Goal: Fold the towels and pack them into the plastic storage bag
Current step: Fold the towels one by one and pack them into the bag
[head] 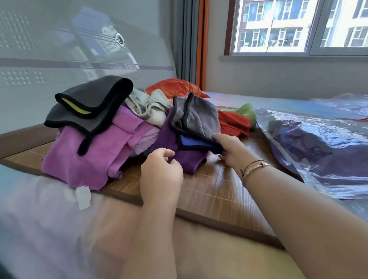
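A heap of towels lies on the brown mat (205, 195): a pink towel (80, 157) at the left, a grey black-edged towel (91, 103) on top, a cream one (151, 108), orange ones (232, 121) behind. A dark purple towel (187, 159) lies at the front under a grey towel with black edge and blue patch (199, 120). My left hand (159, 175) pinches the purple towel's near edge. My right hand (230, 150) grips the grey towel's black edge. The clear plastic storage bag (335, 148) lies to the right with dark folded towels inside.
The mat rests on a bed with a bluish cover (30, 219). A white tag (82, 198) hangs from the pink towel. A grey headboard wall stands behind, and a window (301, 11) with a curtain (189, 27) at the back right.
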Demonstrator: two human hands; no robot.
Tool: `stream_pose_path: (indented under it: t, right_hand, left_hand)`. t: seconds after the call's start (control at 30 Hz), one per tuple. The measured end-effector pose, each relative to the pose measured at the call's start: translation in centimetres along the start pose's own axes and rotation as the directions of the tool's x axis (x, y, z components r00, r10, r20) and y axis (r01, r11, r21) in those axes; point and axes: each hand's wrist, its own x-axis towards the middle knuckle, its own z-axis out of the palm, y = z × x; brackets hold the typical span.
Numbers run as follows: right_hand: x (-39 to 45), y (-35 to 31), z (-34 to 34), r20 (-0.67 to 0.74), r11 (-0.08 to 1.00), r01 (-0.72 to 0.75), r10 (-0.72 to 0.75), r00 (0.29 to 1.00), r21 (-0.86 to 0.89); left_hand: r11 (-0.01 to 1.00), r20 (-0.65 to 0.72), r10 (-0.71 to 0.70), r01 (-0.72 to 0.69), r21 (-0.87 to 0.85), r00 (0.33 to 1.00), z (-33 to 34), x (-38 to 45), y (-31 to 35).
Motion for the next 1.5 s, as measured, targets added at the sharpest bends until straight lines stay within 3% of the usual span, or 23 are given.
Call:
stream_pose_path:
  t: [0.2, 0.33, 0.43, 0.6, 0.7, 0.8, 0.9, 1.0, 1.1, 1.2, 1.33, 1.43, 1.5]
  right_hand:
    - [-2.4, -1.6, -0.1, 0.096, 0.958, -0.007, -0.021, 0.995, 0.285]
    - [-7.1, -3.7, -1.5, 0.213, 0.923, 0.047, -0.138, 0.967, 0.381]
    - [-12.3, -5.5, -3.4, 0.279, 0.928, 0.112, -0.219, 0.935, 0.354]
    - [-20.3, -7.2, -8.6, 0.428, 0.97, 0.197, -0.24, 0.871, 0.142]
    - [-24.3, -7.6, -12.8, 0.445, 0.954, 0.296, -0.25, 0.86, -0.035]
    - [-26.9, -7.3, -16.9, 0.412, 0.915, 0.348, -0.243, 0.878, -0.203]
    - [-28.4, -7.1, -21.0, 0.345, 0.873, 0.361, -0.245, 0.906, -0.328]
    - [-29.2, -6.6, -25.1, 0.274, 0.825, 0.354, -0.251, 0.928, -0.441]
    - [-29.6, -6.1, -28.3, 0.196, 0.698, 0.35, -0.294, 0.935, -0.625]
    - [-30.3, -5.7, -30.1, 0.239, 0.582, 0.353, -0.266, 0.934, -0.733]
    - [-31.2, -5.3, -31.8, 0.326, 0.35, 0.349, -0.125, 0.937, -0.87]
    - [-31.0, -5.1, -32.1, 0.329, 0.149, 0.351, -0.149, 0.932, -0.925]
    - [-30.6, -4.9, -32.4, 0.259, 0.17, 0.287, -0.168, 0.951, -0.943]
  left_hand:
    - [0.995, 0.01, -0.016, 0.017, -0.1, 1.0, 0.8, -0.8, 1.0]
    - [0.99, -0.011, -0.02, 0.018, -0.141, 1.0, 0.6, -2.6, 2.1]
    - [0.982, -0.045, -0.001, -0.008, -0.189, 0.999, 0.1, -4.0, 3.3]
    - [0.95, -0.143, 0.136, -0.17, -0.26, 0.98, -1.9, -5.6, 5.2]
    - [0.911, -0.066, 0.336, -0.342, -0.231, 0.94, -2.9, -7.1, 7.0]
    - [0.874, 0.177, 0.481, -0.455, -0.168, 0.859, -2.7, -9.7, 9.1]
    - [0.893, 0.551, 0.448, -0.376, -0.247, 0.704, -1.5, -12.6, 10.6]
    - [0.848, 0.676, 0.473, -0.501, -0.176, 0.564, 0.4, -14.9, 11.8]
    - [0.849, 0.752, 0.45, -0.493, -0.191, 0.482, 1.9, -17.5, 13.4]
    - [0.86, 0.795, 0.448, -0.439, -0.259, 0.409, 4.1, -19.5, 14.3]
    - [0.828, 0.771, 0.514, -0.451, -0.332, 0.376, 7.2, -20.9, 14.8]
    - [0.821, 0.757, 0.542, -0.422, -0.384, 0.365, 8.7, -21.7, 15.6]
    - [0.85, 0.757, 0.515, -0.354, -0.39, 0.402, 9.4, -21.8, 15.8]
